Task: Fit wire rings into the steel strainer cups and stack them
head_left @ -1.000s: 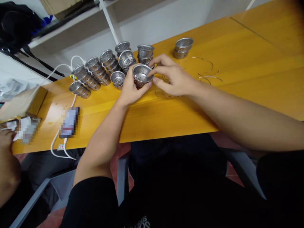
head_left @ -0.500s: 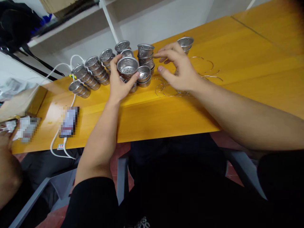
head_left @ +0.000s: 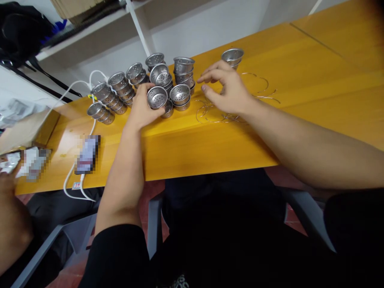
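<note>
My left hand (head_left: 143, 109) is closed around a perforated metal strainer cup (head_left: 157, 97), thumb on its near right side and fingers behind. The cup is low among the stacks, above a smaller-looking cup (head_left: 168, 109) that it partly hides. Beside it on the right stands a short stack of strainer cups (head_left: 180, 95), with a taller stack (head_left: 184, 68) behind. My right hand (head_left: 226, 88) hovers over the table with fingers apart and curved, holding nothing. Behind its fingers another strainer cup (head_left: 233, 57) stands alone. Thin wire rings (head_left: 207, 114) lie partly under this hand.
Several more stacks of strainer cups (head_left: 103, 94) line the table's back left. A phone (head_left: 87, 155) lies near the front edge beside a white cable (head_left: 68, 182). At the far left are a cardboard box (head_left: 39, 124) and another person's arm (head_left: 13, 224).
My left hand has lowered the strainer cup toward the near left, uncovering the tilted cup behind it. My right hand has barely moved and stays apart from the stacks.
</note>
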Available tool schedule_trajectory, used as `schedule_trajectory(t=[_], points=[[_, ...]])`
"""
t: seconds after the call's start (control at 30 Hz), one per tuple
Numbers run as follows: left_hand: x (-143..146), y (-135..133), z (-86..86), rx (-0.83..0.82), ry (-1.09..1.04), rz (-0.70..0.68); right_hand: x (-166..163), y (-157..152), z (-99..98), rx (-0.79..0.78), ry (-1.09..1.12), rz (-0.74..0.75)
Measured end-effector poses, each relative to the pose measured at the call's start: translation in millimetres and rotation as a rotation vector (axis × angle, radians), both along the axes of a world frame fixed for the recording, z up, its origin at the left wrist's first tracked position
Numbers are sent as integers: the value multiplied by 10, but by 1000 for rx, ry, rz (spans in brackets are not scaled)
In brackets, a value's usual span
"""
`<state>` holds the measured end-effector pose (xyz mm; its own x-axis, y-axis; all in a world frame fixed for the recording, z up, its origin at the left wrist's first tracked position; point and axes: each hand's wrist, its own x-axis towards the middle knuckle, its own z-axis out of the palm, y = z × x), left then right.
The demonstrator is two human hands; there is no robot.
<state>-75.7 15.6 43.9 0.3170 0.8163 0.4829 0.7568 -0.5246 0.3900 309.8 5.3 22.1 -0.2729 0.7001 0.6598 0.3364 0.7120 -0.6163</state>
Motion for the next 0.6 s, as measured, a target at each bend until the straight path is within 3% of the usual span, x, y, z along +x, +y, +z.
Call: schedule_trajectory(t=[0.4,0.6], points=[[149,-131,100,-139,159,91,-19,-50,33,-82,20,19],[224,-194,117,-68,157,71,46,-22,87,-71,-109,-149]])
